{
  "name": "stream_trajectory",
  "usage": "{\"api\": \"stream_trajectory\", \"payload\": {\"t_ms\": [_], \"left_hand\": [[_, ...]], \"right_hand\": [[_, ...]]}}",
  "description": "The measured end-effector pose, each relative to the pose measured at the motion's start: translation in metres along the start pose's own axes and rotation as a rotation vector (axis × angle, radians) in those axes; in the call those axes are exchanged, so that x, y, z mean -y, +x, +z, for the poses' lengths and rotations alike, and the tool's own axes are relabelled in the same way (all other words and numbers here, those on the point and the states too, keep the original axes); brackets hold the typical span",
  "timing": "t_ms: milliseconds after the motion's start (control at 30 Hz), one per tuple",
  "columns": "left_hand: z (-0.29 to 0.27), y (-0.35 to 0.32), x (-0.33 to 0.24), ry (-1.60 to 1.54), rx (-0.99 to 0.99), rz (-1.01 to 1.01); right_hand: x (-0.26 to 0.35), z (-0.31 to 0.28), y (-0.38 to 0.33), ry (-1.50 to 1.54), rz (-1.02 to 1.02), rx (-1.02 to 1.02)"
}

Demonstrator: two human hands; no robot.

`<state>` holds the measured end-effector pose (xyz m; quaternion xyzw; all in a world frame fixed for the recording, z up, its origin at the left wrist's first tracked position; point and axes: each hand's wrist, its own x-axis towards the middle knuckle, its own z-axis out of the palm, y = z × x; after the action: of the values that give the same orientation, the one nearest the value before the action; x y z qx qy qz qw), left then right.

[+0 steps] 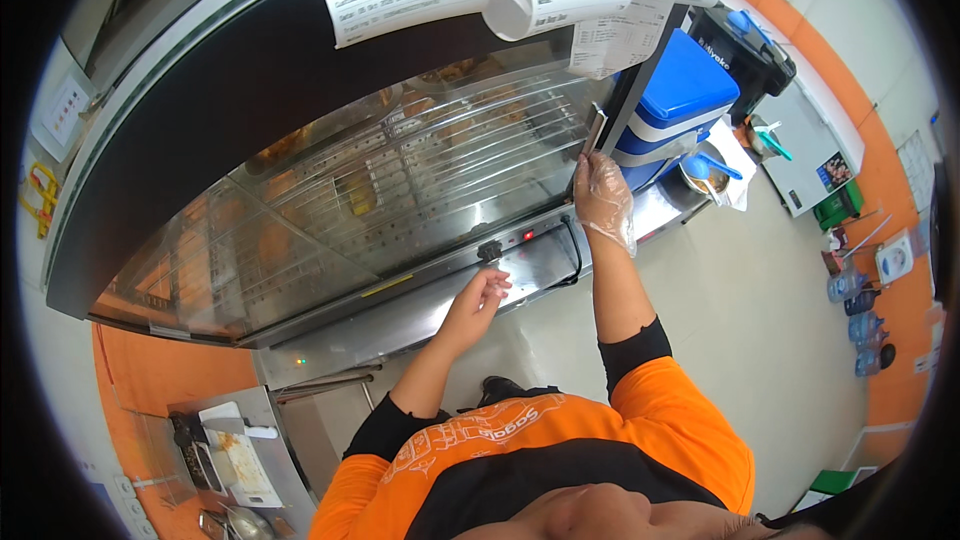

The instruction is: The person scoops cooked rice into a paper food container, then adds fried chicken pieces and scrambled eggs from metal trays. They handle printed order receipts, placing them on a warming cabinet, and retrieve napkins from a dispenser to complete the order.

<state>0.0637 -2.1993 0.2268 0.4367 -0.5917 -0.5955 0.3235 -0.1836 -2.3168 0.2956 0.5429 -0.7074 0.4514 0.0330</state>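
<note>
We noted the glass-fronted cabinet [250, 90] spanning far left to centre. Our bare left hand [480, 297] hung just below its black knob [489, 251], fingers loosely curled, slightly apart. At the cabinet's right end, our right hand [604, 195], clear-gloved, touched the metal handle [595, 128] low down, fingers together; whether clamped, we couldn't tell. Beside it stood a blue cooler [685, 90].
</note>
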Motion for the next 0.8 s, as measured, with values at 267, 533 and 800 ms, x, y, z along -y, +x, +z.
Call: {"api": "stream_trajectory", "payload": {"t_ms": [267,533,800], "left_hand": [[-0.012,-0.089,0.082,-0.101,-0.148,-0.085],[-0.026,-0.175,0.11,-0.06,-0.413,-0.219],[-0.022,-0.234,0.11,-0.083,-0.605,-0.269]], "right_hand": [[0.026,0.007,-0.022,0.169,-0.133,0.114],[0.102,0.031,-0.078,0.264,-0.374,0.456],[0.185,0.063,-0.127,0.346,-0.601,0.626]]}}
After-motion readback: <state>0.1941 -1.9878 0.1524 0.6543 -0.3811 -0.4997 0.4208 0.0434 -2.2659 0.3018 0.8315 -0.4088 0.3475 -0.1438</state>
